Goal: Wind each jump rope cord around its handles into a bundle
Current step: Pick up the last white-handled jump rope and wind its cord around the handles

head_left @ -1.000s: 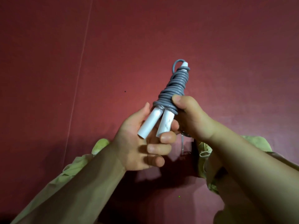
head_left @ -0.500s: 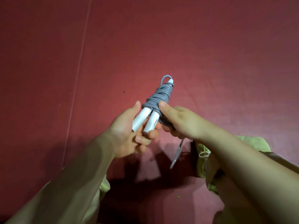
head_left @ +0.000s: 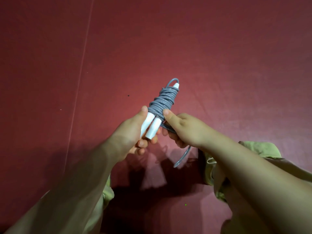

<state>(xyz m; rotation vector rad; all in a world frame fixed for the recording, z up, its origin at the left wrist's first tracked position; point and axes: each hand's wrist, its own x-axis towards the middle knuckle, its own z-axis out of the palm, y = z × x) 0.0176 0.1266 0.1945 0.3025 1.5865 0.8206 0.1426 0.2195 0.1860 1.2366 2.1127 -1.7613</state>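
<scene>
Two white jump rope handles [head_left: 152, 126] lie side by side with grey cord [head_left: 163, 101] wound round their far half in many turns. My left hand [head_left: 133, 134] grips the bare near ends of the handles from below and the left. My right hand [head_left: 184, 130] grips the cord just right of the bundle, thumb tip against the lowest turns. A short loose cord end [head_left: 183, 157] hangs down under my right hand. A small cord loop sticks out past the far handle tip.
Everything is held above a dark red floor [head_left: 219, 65] with a thin seam line [head_left: 81, 68] running down the left side. Olive green trouser legs [head_left: 258, 149] show at the bottom beside both forearms.
The bundle and both hands came down and slightly left in view. A loose cord end now hangs lower under my right hand. My right hand shifted lower along the bundle.
</scene>
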